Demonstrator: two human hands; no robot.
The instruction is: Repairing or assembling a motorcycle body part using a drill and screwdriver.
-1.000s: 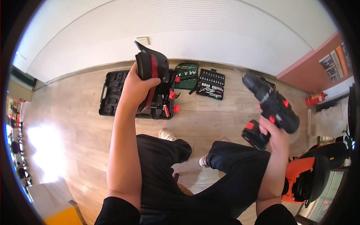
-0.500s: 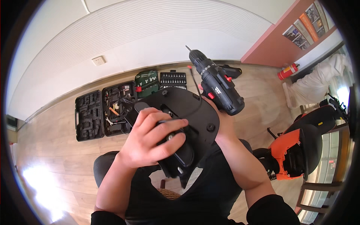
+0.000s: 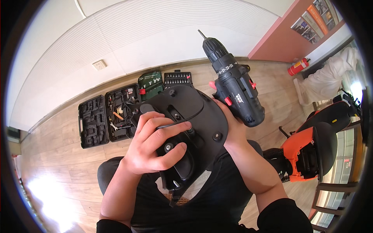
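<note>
Above my lap is a black rounded panel [image 3: 211,124], which looks like the underside of a seat, with rubber feet and a raised bracket. My left hand [image 3: 149,145] lies over its left side, fingers curled around the bracket and a thin black cable [image 3: 198,113]. A screw head shows between those fingers. My right hand [image 3: 230,124] reaches up behind the panel's right edge and grips a black cordless drill [image 3: 239,89] by its handle, mostly hidden. The drill's bit points up and away from the panel, touching nothing.
On the floor ahead lie an open black tool case [image 3: 93,120] with loose tools, a green wrench holder [image 3: 151,83] and a bit set [image 3: 177,79]. An orange-and-black scooter [image 3: 297,149] stands at right. A red fire extinguisher [image 3: 298,66] is by the far wall.
The drill has moved up and to the right. The cable's red-tipped end no longer stands up beyond the panel; the cable now curves low across it. My left fingers have spread slightly on the bracket.
</note>
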